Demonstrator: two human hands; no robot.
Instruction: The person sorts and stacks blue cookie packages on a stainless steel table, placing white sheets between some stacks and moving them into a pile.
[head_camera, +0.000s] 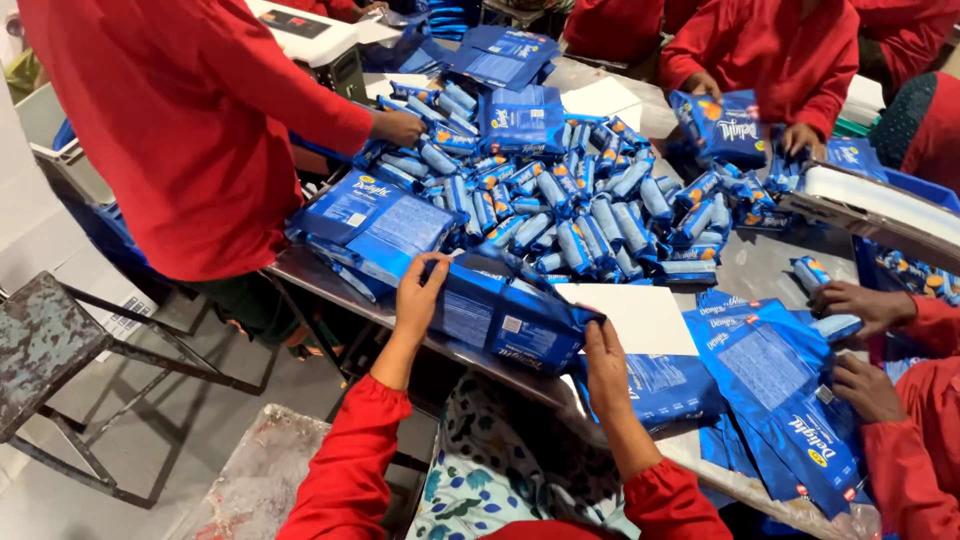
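I am holding a filled blue outer bag (510, 318) at the near edge of the tabletop (760, 265), lying on its side across my front. My left hand (420, 295) is gripping the bag's left end, fingers wrapped over its upper edge; the grip is closed on the bag. My right hand (605, 365) is pressing against the bag's right end, fingers closed around the corner, so this grip is also clamped on the same bag. The bag is resting partly on the tabletop and partly overhanging the near edge toward my lap.

Judging from the bag's bulk and squared shape, I am in the step of squaring and closing a loaded bag. The next move, in my judgement, calls for keeping both ends compressed evenly so the contents do not shift, and for supporting the overhanging underside.

Just beyond the bag a white card sheet (640, 315) is lying flat. Farther back, a heap of small blue wrapped packets (580, 215) is covering the middle of the tabletop. To my left, a stack of flat empty bags (375, 225) is sitting beside the heap. A co-worker's hand (398, 127) is reaching into the heap from the left; another co-worker's hands (865, 345) are handling flat bags at my right.
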